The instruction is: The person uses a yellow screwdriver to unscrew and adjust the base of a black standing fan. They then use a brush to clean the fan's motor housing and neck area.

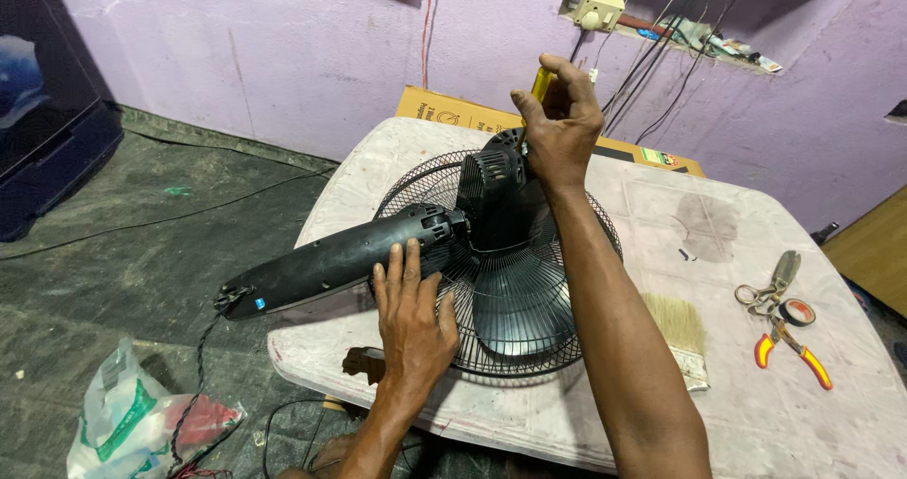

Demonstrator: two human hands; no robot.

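Lying face down at the middle of the frame, a black fan [491,252] rests on a worn whitish table [737,403], its wire guard [529,318] flat against the top and its stem [321,264] reaching out past the table's left edge. The left hand [412,320] lies open and flat where stem meets guard, pressing down, gripping nothing. The right hand [559,131] is closed around a yellow-handled screwdriver [539,86] held upright at the motor housing [491,191]; its tip is hidden behind the fingers, so contact with a screw cannot be told. A small blue label [259,303] sits near the stem's lower end. Behind the fan, a flat brown carton [453,112] with a coloured sticker at its right end leans along the purple wall. At lower left a white and green plastic bag [128,424] lies on the floor. To the right on the table lie a paintbrush [682,333], scissors [770,285], a tape roll [797,311] and red-and-yellow pliers [792,345]
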